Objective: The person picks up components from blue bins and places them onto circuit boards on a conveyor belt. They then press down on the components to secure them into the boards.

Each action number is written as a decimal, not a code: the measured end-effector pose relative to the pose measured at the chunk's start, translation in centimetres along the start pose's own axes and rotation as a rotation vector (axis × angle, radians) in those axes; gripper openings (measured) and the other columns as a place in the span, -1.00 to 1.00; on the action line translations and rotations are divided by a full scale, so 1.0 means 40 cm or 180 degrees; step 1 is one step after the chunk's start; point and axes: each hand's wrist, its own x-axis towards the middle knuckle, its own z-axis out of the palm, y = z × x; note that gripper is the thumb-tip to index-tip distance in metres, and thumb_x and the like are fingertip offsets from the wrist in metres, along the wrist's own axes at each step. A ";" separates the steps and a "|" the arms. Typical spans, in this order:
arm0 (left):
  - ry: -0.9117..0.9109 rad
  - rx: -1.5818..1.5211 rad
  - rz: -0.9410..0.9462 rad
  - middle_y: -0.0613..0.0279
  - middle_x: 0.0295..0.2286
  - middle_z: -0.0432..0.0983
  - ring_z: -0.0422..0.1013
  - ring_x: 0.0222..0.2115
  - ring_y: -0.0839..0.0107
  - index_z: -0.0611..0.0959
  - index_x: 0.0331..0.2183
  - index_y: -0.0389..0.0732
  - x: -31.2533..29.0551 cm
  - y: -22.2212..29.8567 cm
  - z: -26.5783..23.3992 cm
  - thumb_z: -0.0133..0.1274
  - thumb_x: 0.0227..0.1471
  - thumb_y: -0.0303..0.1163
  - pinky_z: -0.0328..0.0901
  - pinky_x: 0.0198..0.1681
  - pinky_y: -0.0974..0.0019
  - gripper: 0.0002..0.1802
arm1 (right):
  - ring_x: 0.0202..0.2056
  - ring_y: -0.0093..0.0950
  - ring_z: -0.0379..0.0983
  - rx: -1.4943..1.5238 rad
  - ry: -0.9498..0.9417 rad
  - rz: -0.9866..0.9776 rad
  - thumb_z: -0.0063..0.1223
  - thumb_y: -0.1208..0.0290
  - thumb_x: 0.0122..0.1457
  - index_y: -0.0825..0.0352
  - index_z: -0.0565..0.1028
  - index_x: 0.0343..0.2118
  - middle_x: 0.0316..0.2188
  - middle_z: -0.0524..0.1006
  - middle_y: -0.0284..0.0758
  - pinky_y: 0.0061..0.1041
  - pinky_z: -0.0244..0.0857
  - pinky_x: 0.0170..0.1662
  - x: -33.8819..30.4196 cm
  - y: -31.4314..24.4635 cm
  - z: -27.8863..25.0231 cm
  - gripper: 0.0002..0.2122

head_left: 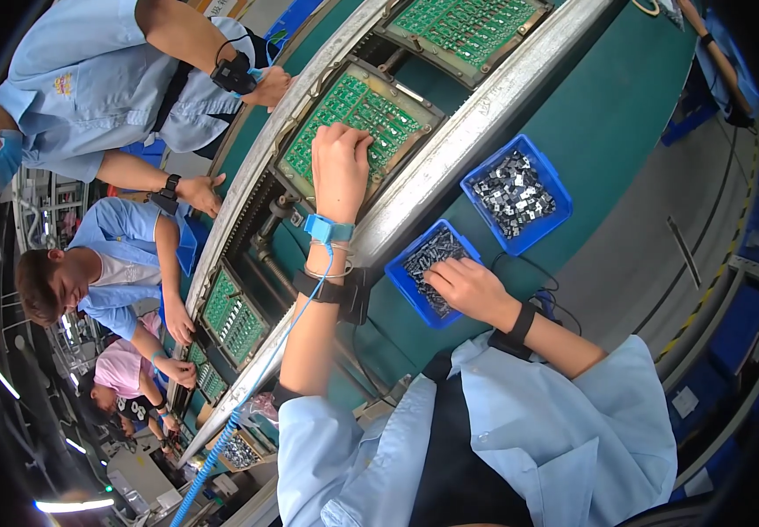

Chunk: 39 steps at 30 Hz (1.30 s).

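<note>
Single head-worn fisheye view, looking down, close over workbench [608,132]

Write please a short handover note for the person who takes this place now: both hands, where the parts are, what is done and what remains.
Left hand: fingers pressed on the green circuit board in its carrier on the conveyor; whether it holds a part cannot be seen.
Right hand: fingers in the nearer blue bin of small dark parts, picking.
Second blue bin, also with parts, lies further along the green bench.
Done: board already carries many parts.
Left: cannot tell which places are still unfilled.
</note>
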 end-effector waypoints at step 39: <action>-0.0272 -0.0362 -0.0620 0.08 -0.41 0.44 0.34 -0.29 0.16 0.52 -0.31 -0.27 -0.691 0.081 0.062 0.11 -0.11 -0.48 0.19 -0.19 0.14 -0.76 | -0.21 -0.43 0.55 0.3144 0.0901 0.2142 0.06 0.53 0.21 0.52 0.46 -0.08 -0.25 0.58 -0.16 -0.51 0.44 -0.06 0.271 -0.089 -0.030 -0.75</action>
